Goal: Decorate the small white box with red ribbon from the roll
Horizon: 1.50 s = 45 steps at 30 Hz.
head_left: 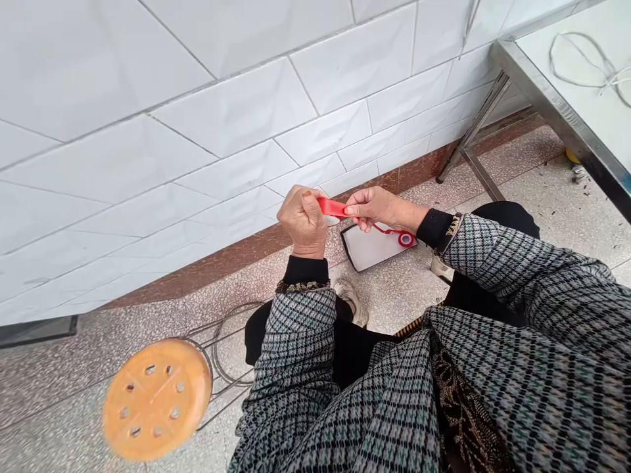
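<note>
A red ribbon (331, 207) is stretched between my two hands in front of the wall. My left hand (304, 222) is closed in a fist around one end, the thumb on top. Pinched between thumb and fingers, the ribbon continues through my right hand (372, 207). From below that hand a thin red length leads to a small roll of red ribbon (406, 239) with a pale centre. This roll appears over the right edge of a white board with a dark border (372, 249) on the floor. A whitish patch below the ribbon is too small to identify.
An orange round stool (156, 401) with holes in its seat stands at lower left. At upper right is a metal-edged table (557, 92) with a white cable (604, 72) on top. The white tiled wall (236, 112) runs close ahead, above the speckled floor (389, 299).
</note>
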Each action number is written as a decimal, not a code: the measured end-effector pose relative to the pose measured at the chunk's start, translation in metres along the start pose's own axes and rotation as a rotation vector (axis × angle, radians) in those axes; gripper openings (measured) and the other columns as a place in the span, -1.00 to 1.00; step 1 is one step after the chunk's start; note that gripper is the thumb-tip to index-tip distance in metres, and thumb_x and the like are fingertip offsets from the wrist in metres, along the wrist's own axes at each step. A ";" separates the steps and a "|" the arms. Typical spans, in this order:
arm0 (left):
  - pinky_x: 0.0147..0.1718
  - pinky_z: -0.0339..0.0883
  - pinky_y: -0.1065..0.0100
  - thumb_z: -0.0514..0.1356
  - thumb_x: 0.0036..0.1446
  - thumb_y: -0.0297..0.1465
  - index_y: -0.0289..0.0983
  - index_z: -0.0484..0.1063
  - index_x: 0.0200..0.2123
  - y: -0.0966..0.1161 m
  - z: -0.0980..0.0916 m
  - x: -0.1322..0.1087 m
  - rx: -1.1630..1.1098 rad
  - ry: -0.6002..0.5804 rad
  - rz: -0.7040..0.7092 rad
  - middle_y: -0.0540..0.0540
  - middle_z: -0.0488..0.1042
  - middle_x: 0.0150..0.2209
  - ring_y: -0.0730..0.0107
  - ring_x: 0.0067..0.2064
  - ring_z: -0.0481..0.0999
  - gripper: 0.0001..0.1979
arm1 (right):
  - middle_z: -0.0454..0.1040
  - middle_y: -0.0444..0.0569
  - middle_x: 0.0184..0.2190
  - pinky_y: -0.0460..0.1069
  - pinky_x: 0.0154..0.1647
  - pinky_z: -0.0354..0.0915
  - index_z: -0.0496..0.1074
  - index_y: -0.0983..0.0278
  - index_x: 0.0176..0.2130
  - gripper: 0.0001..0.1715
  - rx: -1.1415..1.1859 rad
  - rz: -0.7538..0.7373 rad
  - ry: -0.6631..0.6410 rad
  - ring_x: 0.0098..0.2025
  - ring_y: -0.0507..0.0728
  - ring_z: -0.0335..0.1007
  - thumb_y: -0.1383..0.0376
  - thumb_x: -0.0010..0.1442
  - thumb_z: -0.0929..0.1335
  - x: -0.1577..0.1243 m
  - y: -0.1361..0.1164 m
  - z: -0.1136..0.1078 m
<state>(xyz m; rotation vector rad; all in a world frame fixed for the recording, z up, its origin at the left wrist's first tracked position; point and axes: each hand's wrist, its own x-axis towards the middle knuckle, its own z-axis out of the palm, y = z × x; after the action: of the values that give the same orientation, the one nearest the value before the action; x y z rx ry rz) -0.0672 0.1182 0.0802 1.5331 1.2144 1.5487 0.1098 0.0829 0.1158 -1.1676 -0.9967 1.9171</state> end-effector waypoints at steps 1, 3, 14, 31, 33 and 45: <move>-0.19 0.33 0.29 0.14 0.43 -0.19 -0.22 0.48 -0.56 0.001 0.001 0.000 -0.009 0.018 0.003 -0.06 0.37 -0.46 0.34 -0.34 0.39 -0.51 | 0.42 -0.22 -0.62 -0.23 -0.66 0.25 0.40 0.32 -0.38 -0.70 -0.001 -0.006 -0.014 -0.66 -0.12 0.31 0.45 0.45 0.37 0.000 0.000 0.000; -0.22 0.31 0.27 0.10 0.46 -0.14 -0.21 0.48 -0.57 0.002 0.003 0.000 -0.025 0.072 0.005 -0.06 0.38 -0.48 0.33 -0.36 0.39 -0.46 | 0.42 -0.23 -0.62 -0.23 -0.66 0.26 0.39 0.32 -0.38 -0.69 0.002 -0.021 -0.040 -0.67 -0.12 0.29 0.44 0.45 0.37 0.000 0.001 0.000; -0.46 0.15 0.27 -0.11 0.48 0.07 -0.22 0.38 -0.62 0.014 0.018 0.001 -0.226 0.245 -0.170 -0.03 0.30 -0.60 0.40 -0.52 0.32 -0.27 | 0.43 -0.22 -0.63 -0.22 -0.64 0.27 0.39 0.30 -0.33 -0.74 -0.007 -0.103 -0.129 -0.67 -0.09 0.29 0.38 0.46 0.38 0.004 0.011 0.000; -0.51 0.16 0.27 -0.18 0.39 0.23 -0.19 0.21 -0.63 0.015 0.021 0.005 -0.374 0.254 -0.286 -0.01 0.22 -0.61 0.43 -0.56 0.28 -0.25 | 0.44 -0.23 -0.61 -0.23 -0.65 0.23 0.38 0.30 -0.33 -0.76 -0.014 -0.110 -0.080 -0.67 -0.11 0.25 0.45 0.41 0.38 0.006 0.011 0.008; -0.52 0.16 0.27 -0.18 0.37 0.25 -0.18 0.18 -0.62 0.016 0.022 0.005 -0.411 0.271 -0.281 -0.01 0.20 -0.61 0.44 -0.57 0.27 -0.25 | 0.45 -0.23 -0.62 -0.23 -0.64 0.25 0.36 0.29 -0.35 -0.74 -0.001 -0.107 -0.067 -0.67 -0.10 0.27 0.47 0.41 0.38 0.007 0.012 0.011; -0.49 0.11 0.29 -0.19 0.41 0.21 -0.20 0.11 -0.61 0.023 0.022 0.007 -0.504 0.269 -0.342 0.04 0.10 -0.60 0.52 -0.57 0.21 -0.27 | 0.42 -0.24 -0.65 -0.21 -0.66 0.25 0.31 0.27 -0.40 -0.66 -0.004 -0.106 -0.061 -0.70 -0.10 0.29 0.46 0.43 0.37 0.012 0.018 0.015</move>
<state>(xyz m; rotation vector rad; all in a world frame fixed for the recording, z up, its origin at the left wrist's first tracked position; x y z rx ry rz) -0.0422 0.1196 0.1013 0.7726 1.0489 1.6912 0.0888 0.0801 0.1000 -1.0431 -1.0738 1.8776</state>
